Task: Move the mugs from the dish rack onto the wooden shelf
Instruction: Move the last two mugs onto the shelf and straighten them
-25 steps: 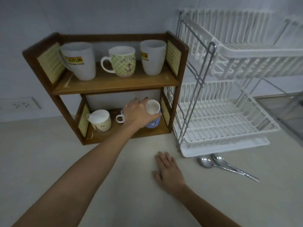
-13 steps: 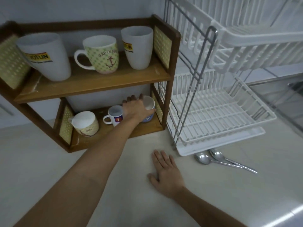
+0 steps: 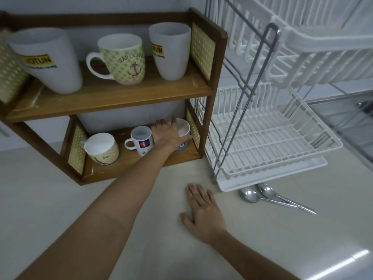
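Pale countertop (image 3: 50, 199) runs under everything I see, with the wooden shelf (image 3: 113, 98) standing on it at the left. Its upper board carries two white Jotun cups and a green anchor mug (image 3: 123, 59); the lower board has a tan mug (image 3: 101, 148), then a small white crest mug (image 3: 142, 140). Just right of that, my left hand (image 3: 167, 134) is wrapped over the blue mug (image 3: 183, 134), fingers curled over its rim and far side, in the lower board's right corner beside the lattice end panel. I judge it glazed ceramic: stiff, slick, chippable, best held around the body. My right hand (image 3: 203, 211) lies flat and spread on the counter, holding nothing. Farther right, the white dish rack (image 3: 272, 138) shows no mugs, with two spoons (image 3: 272, 197) lying before it.
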Demonstrator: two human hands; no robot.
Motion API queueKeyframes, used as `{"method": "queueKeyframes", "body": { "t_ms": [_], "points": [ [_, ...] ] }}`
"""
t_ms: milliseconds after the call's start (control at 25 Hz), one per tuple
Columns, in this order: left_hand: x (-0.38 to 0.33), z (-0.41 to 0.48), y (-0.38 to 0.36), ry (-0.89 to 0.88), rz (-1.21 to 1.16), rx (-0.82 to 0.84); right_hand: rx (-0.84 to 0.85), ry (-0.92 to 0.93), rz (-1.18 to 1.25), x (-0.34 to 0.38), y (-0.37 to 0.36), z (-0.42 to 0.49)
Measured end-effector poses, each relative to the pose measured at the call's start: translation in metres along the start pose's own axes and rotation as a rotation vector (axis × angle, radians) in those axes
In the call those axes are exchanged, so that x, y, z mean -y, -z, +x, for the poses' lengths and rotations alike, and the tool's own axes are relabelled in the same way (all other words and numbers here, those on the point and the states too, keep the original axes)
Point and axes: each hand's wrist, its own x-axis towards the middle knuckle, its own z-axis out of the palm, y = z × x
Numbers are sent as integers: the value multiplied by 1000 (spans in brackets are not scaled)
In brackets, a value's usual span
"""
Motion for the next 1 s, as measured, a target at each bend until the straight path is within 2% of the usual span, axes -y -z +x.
{"method": "queueKeyframes", "body": {
  "t_ms": [320, 400, 480, 560, 640, 680, 760, 800, 840, 880, 1000],
  "points": [
    [56, -58, 49, -220, -183, 23, -10, -20, 90, 3, 7, 1],
    [89, -76, 88, -275, -276, 231, -36, -6, 160, 14, 30, 15],
    [121, -94, 137, -303, -359, 491, -172, 56, 248, 33, 71, 35],
    [151, -109, 187, -272, -462, 555, -359, 151, 365, 60, 125, 57],
    [174, -117, 234, -229, -624, 411, -501, 270, 432, 87, 182, 80],
    [184, -116, 254, -217, -665, 263, -543, 327, 425, 100, 210, 94],
    [198, -106, 286, -172, -591, -61, -589, 425, 392, 123, 264, 126],
    [202, -99, 297, -145, -491, -145, -583, 454, 346, 133, 288, 145],
    [205, -90, 304, -111, -381, -146, -538, 466, 266, 142, 310, 164],
    [207, -82, 305, -77, -283, -88, -432, 461, 155, 149, 329, 182],
    [213, -62, 292, -14, -108, 79, 28, 385, -132, 156, 357, 226]
  ]
}}
